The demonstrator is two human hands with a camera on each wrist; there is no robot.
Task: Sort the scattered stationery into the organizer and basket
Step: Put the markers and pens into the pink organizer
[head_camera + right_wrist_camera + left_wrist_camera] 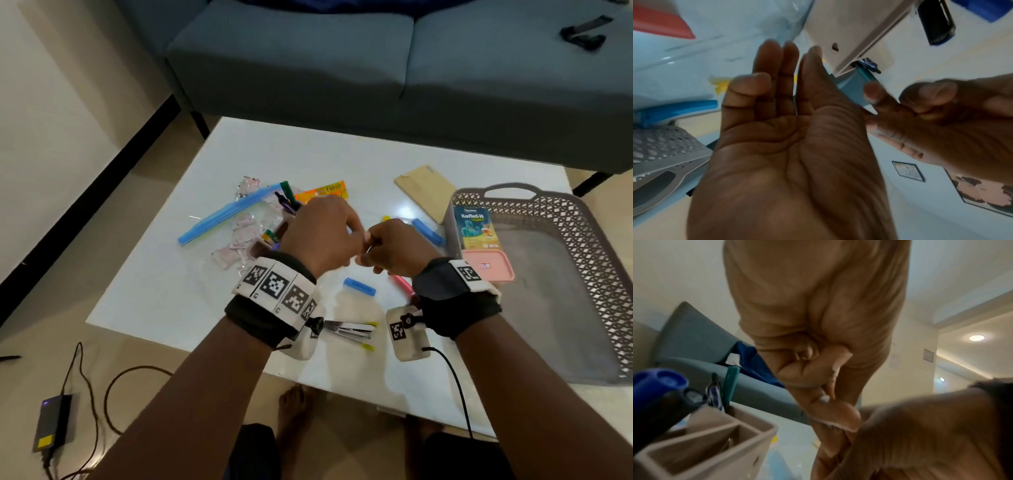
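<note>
Left hand [320,236]: raised over the middle of the desk [164,294], fingers curled in, fingertips pinching something small and pale – too small to name.
Right hand [394,251]: meets the left at the fingertips; in the right wrist view its fingers [777,68] lie straight and close together, palm bare, thumb side touching the left hand's fingers – whether it grips the small thing, I cannot tell.
Organizer [719,439]: beige, with compartments, just beside the left hand; a blue marker [657,382] and a green pen [731,382] stand in it.
Basket [565,260]: grey lattice, on the right end of the desk, with a pink box [488,269] and a Koflet-H carton [474,228] inside.
Scattered things: a clear zip bag [226,219] at the left, a blue clip [359,287] near the wrists, an orange packet [323,192] behind the hands.
Sofa [342,68]: grey, beyond the desk.
</note>
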